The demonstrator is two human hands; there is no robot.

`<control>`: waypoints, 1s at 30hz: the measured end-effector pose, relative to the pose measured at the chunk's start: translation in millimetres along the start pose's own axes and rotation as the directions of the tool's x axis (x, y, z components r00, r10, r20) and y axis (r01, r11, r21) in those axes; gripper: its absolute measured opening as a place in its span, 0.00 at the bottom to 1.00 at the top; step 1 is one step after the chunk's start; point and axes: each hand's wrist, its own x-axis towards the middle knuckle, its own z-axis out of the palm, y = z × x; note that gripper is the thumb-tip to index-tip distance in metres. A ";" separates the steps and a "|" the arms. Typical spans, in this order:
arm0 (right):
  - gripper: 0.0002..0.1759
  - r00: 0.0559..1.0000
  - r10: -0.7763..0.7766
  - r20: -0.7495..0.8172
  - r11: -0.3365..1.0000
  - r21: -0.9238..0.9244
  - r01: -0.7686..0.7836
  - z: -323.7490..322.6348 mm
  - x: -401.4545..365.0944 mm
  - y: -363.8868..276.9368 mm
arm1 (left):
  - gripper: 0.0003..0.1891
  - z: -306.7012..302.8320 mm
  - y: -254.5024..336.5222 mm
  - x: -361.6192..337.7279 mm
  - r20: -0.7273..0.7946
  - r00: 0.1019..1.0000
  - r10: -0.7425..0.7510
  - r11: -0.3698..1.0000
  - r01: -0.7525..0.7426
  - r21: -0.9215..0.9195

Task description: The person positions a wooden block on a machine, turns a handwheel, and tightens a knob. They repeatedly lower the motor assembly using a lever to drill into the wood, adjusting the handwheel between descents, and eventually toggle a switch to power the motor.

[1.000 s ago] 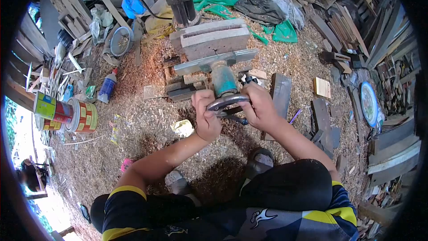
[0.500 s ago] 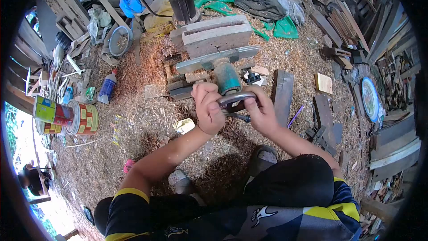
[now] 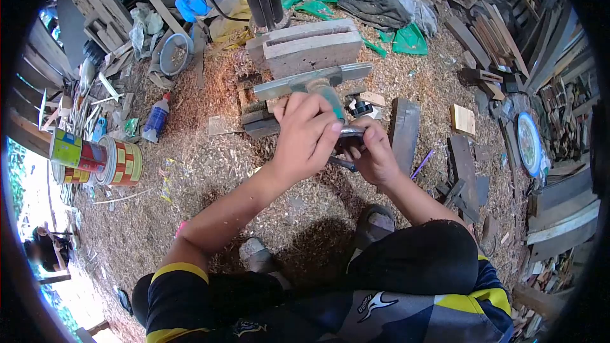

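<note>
A shiny metal handwheel (image 3: 351, 133) sits at the near end of a green cylindrical housing (image 3: 330, 100), in front of a metal vise jaw (image 3: 318, 81). My left hand (image 3: 306, 132) is closed over the wheel's left side, its thumb against the rim and its fingers reaching toward the housing. On the right side, my right hand (image 3: 377, 157) is wrapped round the rim with its thumb on top. The wheel's crank handle (image 3: 343, 164) sticks out below, between my hands. Behind the jaw stands a grooved wooden block (image 3: 312, 49). My left hand hides much of the wheel and housing.
Wood shavings cover the ground (image 3: 146, 216). Paint cans (image 3: 121, 162) and a blue bottle (image 3: 155, 119) stand left. Dark boards (image 3: 403, 132) and a pale wood piece (image 3: 462, 119) lie right. Another person (image 3: 47, 248) is at the far left edge.
My left hand has shifted up and right over the wheel, covering more of it and the housing. My right hand has moved slightly down and right along the rim.
</note>
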 end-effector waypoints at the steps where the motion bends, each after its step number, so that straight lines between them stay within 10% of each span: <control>1: 0.24 1.000 -0.006 -0.017 0.999 -0.038 0.005 -2.2 -0.1 0.2 | 0.11 1.0 -1.5 -0.6 0.000 1.000 0.001 1.000 -0.001 0.000; 8: 0.19 0.992 0.014 -0.124 0.968 -0.245 -0.044 10.1 3.6 -20.6 | 0.21 28.8 -14.5 -24.4 -0.245 0.969 -0.038 0.987 -0.001 -0.158; 10: 0.15 0.999 -0.030 0.018 0.739 -0.673 0.034 30.1 15.2 -43.8 | 0.24 50.5 -21.0 -41.2 -0.364 0.927 -0.092 0.965 -0.007 -0.262; 13: 0.12 0.996 0.086 0.014 0.694 -0.719 -0.050 39.5 20.5 -61.6 | 0.29 63.0 -20.4 -48.2 -0.497 0.851 -0.167 0.961 0.027 -0.276; 18: 0.12 0.999 -0.046 0.002 0.829 -0.557 0.039 28.0 16.0 -37.4 | 0.26 39.4 -22.4 -42.7 -0.362 0.928 -0.091 0.972 0.003 -0.235; 21: 0.15 0.993 0.068 -0.100 0.996 -0.052 -0.073 5.5 3.6 -22.8 | 0.21 12.6 -10.3 -24.6 -0.201 0.979 -0.044 0.994 0.022 -0.106; 30: 0.16 0.999 0.045 -0.031 0.945 -0.322 -0.052 7.3 5.7 -24.7 | 0.15 -3.4 5.6 5.5 0.045 0.999 -0.029 0.999 0.030 -0.032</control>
